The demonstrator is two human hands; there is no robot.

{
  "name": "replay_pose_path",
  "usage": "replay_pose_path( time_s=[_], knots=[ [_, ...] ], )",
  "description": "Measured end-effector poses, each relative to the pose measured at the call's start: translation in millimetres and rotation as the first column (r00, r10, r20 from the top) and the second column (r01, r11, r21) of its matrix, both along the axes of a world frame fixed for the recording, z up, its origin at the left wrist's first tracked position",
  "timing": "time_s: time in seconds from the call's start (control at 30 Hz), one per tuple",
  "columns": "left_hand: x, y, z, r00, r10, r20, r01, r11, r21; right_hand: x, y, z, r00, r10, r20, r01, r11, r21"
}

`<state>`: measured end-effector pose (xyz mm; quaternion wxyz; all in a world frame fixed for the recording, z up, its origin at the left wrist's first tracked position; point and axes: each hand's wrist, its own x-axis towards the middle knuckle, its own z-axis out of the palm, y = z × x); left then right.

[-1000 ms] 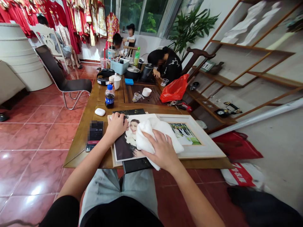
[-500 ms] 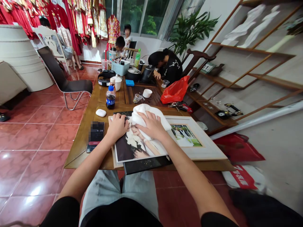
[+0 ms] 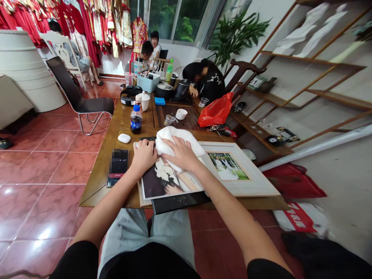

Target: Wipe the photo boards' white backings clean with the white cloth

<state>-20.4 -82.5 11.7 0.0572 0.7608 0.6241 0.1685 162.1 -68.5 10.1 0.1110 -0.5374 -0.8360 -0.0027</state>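
Atop the wedding photo print (image 3: 165, 184), my right fingers (image 3: 181, 153) are together, clamped on one white towel (image 3: 174, 141); my left fingers (image 3: 142, 153) curl together, pressing the print's top edge. Steady, light pressure with the soft cloth, with the print pinned, should keep it from sliding or marking. Right of the print lies one framed wedding picture (image 3: 228, 166); left of it, one smartphone (image 3: 118, 164).

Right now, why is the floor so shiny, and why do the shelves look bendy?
In the head view, bright glare spots shine on the red floor tiles, and the wooden shelves look tilted and stretched near the edge, probably from a very wide lens.
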Motion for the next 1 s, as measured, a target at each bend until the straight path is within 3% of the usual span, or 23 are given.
replay_pose_path(
  time_s=[0.23, 0.53, 0.77, 1.0],
  knots=[
    [0, -1, -0.3, 1.000, 0.002, 0.009, -0.002, 1.000, -0.003, 6, -24, -2.9, 0.999, 0.032, 0.002, -0.032, 0.999, 0.014],
    [0, -2, 1.3, 1.000, 0.019, 0.011, -0.019, 1.000, -0.013, 10, -91, -0.5, 0.993, 0.116, 0.037, -0.117, 0.993, 0.012],
    [0, 1, -1.4, 1.000, 0.023, 0.001, -0.023, 1.000, -0.022, -8, -125, -2.2, 0.987, 0.161, -0.014, -0.162, 0.987, -0.020],
    [0, 2, -0.9, 0.999, 0.030, 0.028, -0.029, 0.999, -0.038, -27, -142, -8.2, 0.977, 0.203, -0.061, -0.204, 0.979, -0.020]
  ],
)
